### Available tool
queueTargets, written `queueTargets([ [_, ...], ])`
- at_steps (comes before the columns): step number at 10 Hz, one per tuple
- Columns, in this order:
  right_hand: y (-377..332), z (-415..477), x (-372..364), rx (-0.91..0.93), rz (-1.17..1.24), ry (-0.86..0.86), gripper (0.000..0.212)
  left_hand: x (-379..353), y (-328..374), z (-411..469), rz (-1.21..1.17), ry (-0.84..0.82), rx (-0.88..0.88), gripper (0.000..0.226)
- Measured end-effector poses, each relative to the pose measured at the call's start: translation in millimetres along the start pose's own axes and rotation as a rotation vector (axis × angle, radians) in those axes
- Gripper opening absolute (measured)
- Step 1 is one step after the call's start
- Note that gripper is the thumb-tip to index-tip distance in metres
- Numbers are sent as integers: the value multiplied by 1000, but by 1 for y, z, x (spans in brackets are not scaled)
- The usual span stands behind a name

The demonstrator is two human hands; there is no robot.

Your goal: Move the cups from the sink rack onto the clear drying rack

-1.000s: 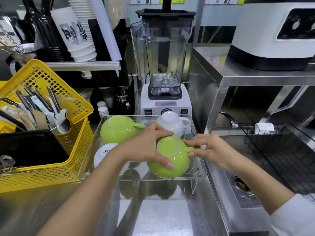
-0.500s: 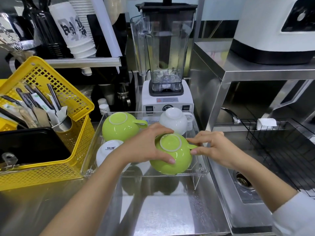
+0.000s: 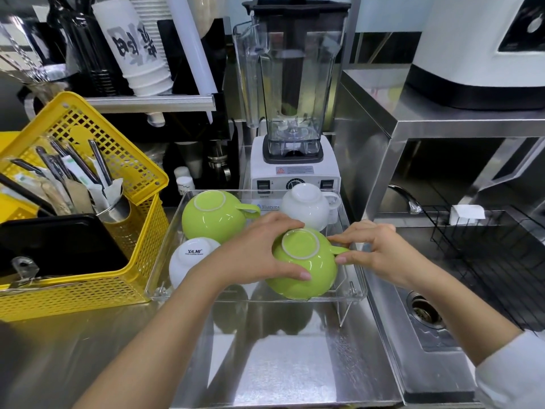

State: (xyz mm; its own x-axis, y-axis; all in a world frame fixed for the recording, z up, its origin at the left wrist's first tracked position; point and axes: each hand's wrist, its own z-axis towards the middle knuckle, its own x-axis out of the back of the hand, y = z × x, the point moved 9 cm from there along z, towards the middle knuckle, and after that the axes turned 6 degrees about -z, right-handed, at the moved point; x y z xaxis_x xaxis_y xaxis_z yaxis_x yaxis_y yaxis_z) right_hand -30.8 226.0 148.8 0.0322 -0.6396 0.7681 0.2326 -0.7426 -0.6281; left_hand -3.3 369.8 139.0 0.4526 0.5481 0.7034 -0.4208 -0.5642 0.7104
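Note:
A green cup lies upside down at the front right of the clear drying rack. My left hand wraps its left side, thumb on the front and fingers over the back. My right hand pinches the cup's handle between thumb and fingers. A second green cup sits upside down at the back left, a white cup at the back right, and a white cup marked YAMI at the front left. The black wire sink rack over the sink shows no cups.
A yellow basket with cutlery and a black tray stands left of the rack. A blender is right behind it. The sink with its drain lies to the right, under a steel shelf holding a white machine.
The view has shifted slightly. Both hands stay on the green cup, which sits a little lower in the rack's front right corner.

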Motion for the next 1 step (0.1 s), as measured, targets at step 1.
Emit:
queueTargets([
  [1,3,-2,6,-13,73,55,35,19,7,-5,-22,117,-44,73],
])
